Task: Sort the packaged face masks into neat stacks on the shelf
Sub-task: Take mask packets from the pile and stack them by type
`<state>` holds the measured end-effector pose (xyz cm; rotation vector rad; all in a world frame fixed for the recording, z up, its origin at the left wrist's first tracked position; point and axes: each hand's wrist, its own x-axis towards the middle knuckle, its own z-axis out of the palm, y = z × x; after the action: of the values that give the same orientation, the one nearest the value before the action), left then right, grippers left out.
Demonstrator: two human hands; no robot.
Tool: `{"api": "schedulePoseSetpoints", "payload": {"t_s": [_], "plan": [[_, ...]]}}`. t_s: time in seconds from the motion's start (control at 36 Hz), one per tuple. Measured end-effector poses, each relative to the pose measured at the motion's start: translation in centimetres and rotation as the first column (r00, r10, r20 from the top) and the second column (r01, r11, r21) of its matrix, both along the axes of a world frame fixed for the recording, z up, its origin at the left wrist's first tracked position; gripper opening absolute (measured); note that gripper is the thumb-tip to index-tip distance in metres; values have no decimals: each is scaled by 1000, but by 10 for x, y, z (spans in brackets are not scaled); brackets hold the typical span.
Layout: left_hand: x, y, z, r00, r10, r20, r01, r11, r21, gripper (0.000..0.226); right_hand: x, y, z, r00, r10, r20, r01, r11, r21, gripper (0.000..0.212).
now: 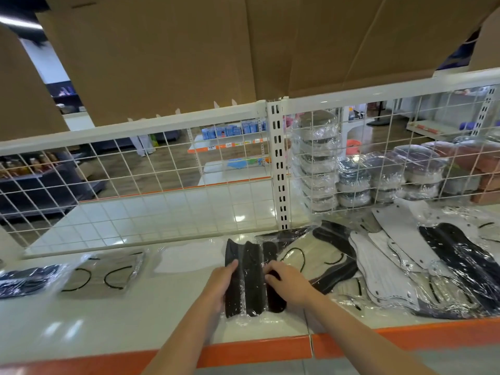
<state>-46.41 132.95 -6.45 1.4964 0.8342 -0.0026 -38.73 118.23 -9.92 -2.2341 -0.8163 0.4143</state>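
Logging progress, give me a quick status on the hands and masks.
Left hand and right hand both on the black mask packs, squaring them on the shelf. Unsorted mask pile crowds the right.

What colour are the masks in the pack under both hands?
Black masks in clear wrap, head view.

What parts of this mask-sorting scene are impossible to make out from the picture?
- Head view: how many packs lie in the black mask stack; the left hand and right hand cover its sides.
- Navy mask pack: blurred and cut by the left edge.
- Unsorted pile: glare and overlapping wrap hide the lower packs.
- Price tags on the far shelf: too small to read.
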Motion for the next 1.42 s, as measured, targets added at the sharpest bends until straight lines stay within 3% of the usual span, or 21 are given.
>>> {"api": "schedulePoseSetpoints", "payload": {"t_s": [0.08, 0.17, 0.31, 0.42, 0.58, 0.81, 0.89, 0.94, 1.03, 1.11, 1.17, 1.25, 1.36, 1.42], "plan": [[-2, 1, -1, 999, -23, 38, 21, 998, 52, 22, -9, 9, 7, 993, 112, -30, -111, 993, 38, 24], [-4, 4, -2, 999, 10, 37, -14, 994, 106, 22, -8, 18, 9, 992, 123, 41, -126, 989, 80, 24], [-12, 19, 6, 990, 126, 67, -133, 986, 101, 14, 11, 27, 7, 982, -161, 102, 142, 975, 168, 16], [-20, 37, 11, 976, 197, 88, -206, 973, 108, 14, 39, 28, 3, 965, -171, 200, 178, 984, -15, 32], [-30, 51, 7, 967, 244, 73, -251, 961, 113, 13, 46, 28, 2, 929, 31, 368, 143, 889, -434, 57], [-35, 50, 0, 975, 221, -2, -221, 974, 53, 9, 40, 31, 2, 854, 98, 511, 157, 887, -434, 42], [-37, 46, -3, 985, 171, -26, -170, 984, 50, 19, 37, 33, 3, 834, 98, 543, 158, 900, -405, 32], [-37, 45, -8, 985, 166, -39, -163, 984, 71, 23, 36, 34, 2, 859, 15, 513, 153, 947, -283, 28], [-35, 43, -11, 979, 199, -36, -197, 979, 48, 18, 31, 35, 6, 916, -144, 375, 138, 990, 43, 26], [-32, 40, -9, 971, 240, -7, -240, 971, -9, 12, 15, 38, 16, 976, -63, 207, 19, 978, 208, 21], [-30, 38, -8, 968, 249, 10, -248, 967, -65, 14, 4, 39, 19, 989, 102, 109, -120, 978, 169, 17], [-27, 38, -8, 966, 259, 28, -253, 958, -135, 23, -7, 37, 17, 952, 291, 94, -295, 954, 43, 20], [-25, 40, -10, 940, 322, 116, -278, 916, -291, 44, -13, 29, 11, 952, 303, 46, -306, 950, 71, 19], [-26, 40, -9, 961, 241, 135, -209, 955, -211, 45, -14, 26, 8, 957, 287, -45, -280, 952, 121, 23]]}}
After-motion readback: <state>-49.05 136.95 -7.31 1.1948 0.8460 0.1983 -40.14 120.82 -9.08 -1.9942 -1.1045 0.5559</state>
